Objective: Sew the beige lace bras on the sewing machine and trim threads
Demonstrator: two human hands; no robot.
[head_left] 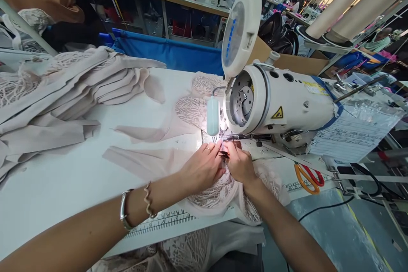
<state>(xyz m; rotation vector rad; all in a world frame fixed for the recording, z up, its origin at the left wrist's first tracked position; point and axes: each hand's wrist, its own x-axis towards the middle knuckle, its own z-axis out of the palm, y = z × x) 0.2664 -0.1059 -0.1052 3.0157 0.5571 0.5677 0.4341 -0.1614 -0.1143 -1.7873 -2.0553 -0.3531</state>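
Observation:
A pale pink lace garment piece (216, 191) lies under the needle area of a white sewing machine (287, 97). My left hand (204, 168) rests on the fabric just in front of the needle, fingers close together and pressing on it. Right beside it, my right hand (239, 163) has its fingers closed around a small dark tool, which looks like thread snips (224, 154). The fingertips of both hands nearly touch. A small pale-green lamp (213, 117) lights the spot. Sheer fabric (149, 159) spreads leftward from the hands.
Stacked beige fabric pieces (73, 89) cover the table's left side. Orange-handled scissors (306, 178) lie at the right, near a handwritten sheet (353, 129). A blue cloth bin (168, 53) stands behind the table. More lace fabric (188, 250) hangs below the front edge.

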